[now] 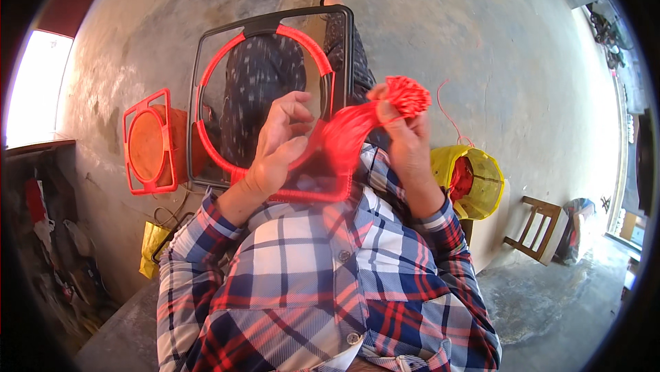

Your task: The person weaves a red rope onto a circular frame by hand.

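A black rectangular frame [271,13] with a round inner ring rests across my lap. Bright red cord [305,46] wraps much of the ring and the frame's near right corner. In my right hand [405,135] is a thick bundle of red cord [409,96], gripped between thumb and fingers, its cut-looking end pointing up and right. The bundle's strands hang left over the frame's right side and are smeared by motion. My left hand [275,149] hovers over the ring's near part, fingers bent and apart, with nothing visible in it.
On the floor at left, a smaller red-wrapped frame [165,159] leans on an orange-red stool-like block [180,131]. A yellow bag [149,252] sits nearer. To the right are a yellow bucket [496,186] holding red material, a loose red strand [450,114] and a small wooden stool [540,229].
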Motion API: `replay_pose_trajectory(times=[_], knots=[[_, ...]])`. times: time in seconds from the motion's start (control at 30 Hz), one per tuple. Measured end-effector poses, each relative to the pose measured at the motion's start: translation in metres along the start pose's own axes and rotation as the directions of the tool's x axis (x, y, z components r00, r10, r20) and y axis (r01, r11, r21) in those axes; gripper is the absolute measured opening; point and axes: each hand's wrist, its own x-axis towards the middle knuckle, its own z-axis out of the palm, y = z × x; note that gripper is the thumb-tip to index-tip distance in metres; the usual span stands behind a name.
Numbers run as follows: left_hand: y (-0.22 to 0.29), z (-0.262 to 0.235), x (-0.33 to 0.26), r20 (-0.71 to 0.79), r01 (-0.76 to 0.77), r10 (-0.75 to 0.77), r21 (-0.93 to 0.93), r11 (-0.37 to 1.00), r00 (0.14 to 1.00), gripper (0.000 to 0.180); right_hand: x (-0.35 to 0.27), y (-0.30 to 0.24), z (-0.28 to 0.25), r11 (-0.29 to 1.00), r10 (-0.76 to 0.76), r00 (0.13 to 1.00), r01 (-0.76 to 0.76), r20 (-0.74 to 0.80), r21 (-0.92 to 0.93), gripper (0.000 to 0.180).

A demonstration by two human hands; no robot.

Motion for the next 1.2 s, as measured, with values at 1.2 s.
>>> replay_pose_trajectory(times=[1.2], knots=[[0.014, 0.023, 0.024, 0.199, 0.575, -0.57, 0.038, 0.818, 0.797, 0.014, -0.021, 0.02, -0.092, 0.874, 0.482, 0.861, -0.46, 0.162, -0.158, 0.024]])
